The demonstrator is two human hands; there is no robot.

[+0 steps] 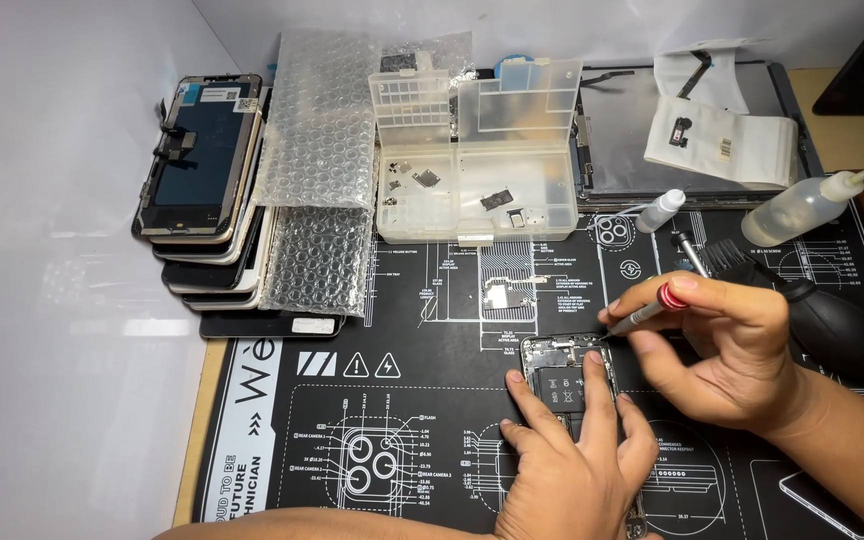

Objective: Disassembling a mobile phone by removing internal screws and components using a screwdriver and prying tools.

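Your left hand (572, 470) pins the opened phone (569, 375); right hand (722, 350) fingers pinch the screwdriver (647, 312) at a screw. Keep it vertical.

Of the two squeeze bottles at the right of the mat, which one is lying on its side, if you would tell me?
The larger bottle, its nozzle pointing toward the upper right. The smaller bottle beside it stands nearly upright, white cap on top. Neither is touched by the hands.

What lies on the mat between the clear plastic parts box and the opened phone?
In the head view, a small silver metal plate lies on the black printed mat, between the clear plastic parts box and the opened phone.
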